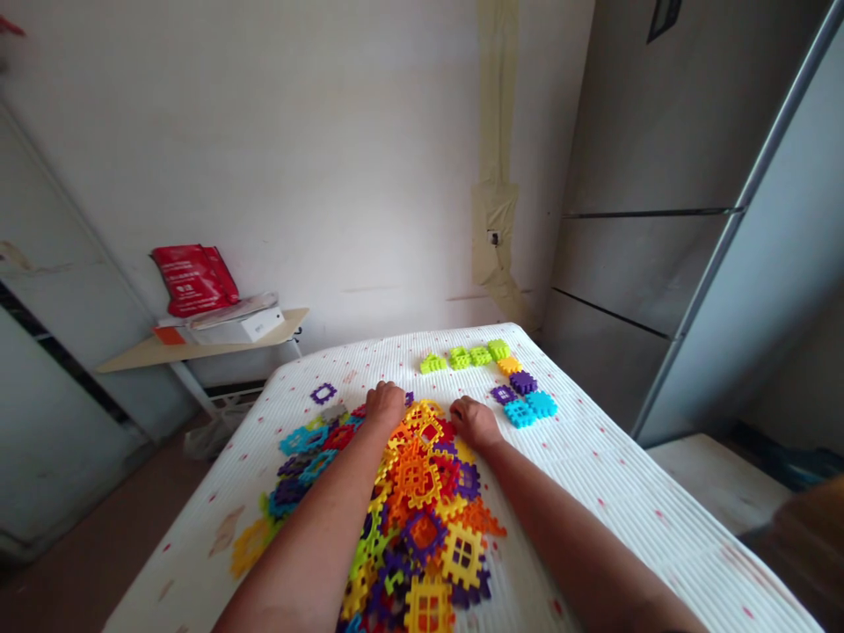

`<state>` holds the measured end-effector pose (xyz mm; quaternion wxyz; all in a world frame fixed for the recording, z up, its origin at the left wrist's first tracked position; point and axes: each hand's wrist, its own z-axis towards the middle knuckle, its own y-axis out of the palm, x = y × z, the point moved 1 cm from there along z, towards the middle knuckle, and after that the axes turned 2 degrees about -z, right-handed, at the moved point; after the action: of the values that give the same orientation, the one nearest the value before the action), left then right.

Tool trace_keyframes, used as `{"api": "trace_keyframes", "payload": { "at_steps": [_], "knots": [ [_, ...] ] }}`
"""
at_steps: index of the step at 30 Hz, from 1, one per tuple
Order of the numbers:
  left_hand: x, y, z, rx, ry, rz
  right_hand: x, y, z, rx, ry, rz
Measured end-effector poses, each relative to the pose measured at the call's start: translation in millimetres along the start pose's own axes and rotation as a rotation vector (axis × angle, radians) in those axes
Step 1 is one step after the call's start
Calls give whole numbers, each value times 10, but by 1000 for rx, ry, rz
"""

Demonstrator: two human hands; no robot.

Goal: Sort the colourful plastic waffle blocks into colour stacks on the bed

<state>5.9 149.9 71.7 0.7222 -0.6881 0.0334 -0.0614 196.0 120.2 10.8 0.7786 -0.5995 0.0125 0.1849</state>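
Note:
A heap of colourful plastic interlocking building pieces [412, 475], many with window-shaped cutouts, spreads over the white table. At the heap's far edge my left hand [386, 406] is closed, fingers curled down among the pieces. A small bit of a purple piece [410, 398] shows just beside it. My right hand [473, 422] is closed at the heap's far right side, close to red and yellow pieces. Whatever either hand holds is hidden by the fingers. One purple frame piece [323, 393] lies apart at the left.
Stacked green pieces [479, 355], a yellow piece [509, 365], purple pieces [523, 381] and blue pieces [531, 408] form a bent row at the table's far right. A red bag [194, 280] rests on a side shelf. A grey refrigerator [646, 237] stands at the right.

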Motion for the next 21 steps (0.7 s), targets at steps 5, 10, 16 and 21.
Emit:
{"api": "trace_keyframes", "payload": {
  "at_steps": [5, 10, 16, 21],
  "knots": [
    [-20, 33, -14, 61, 17, -76, -3, -11, -4, 1, 2, -7],
    [-86, 0, -24, 143, -9, -264, 2, -11, -4, 1, 1, -8],
    [-267, -60, -5, 224, -78, -671, 1, -5, -2, -15, 5, 3],
    [-353, -51, -175, 231, -135, -1154, -6, -29, -3, -28, 6, 16]
  ]
}}
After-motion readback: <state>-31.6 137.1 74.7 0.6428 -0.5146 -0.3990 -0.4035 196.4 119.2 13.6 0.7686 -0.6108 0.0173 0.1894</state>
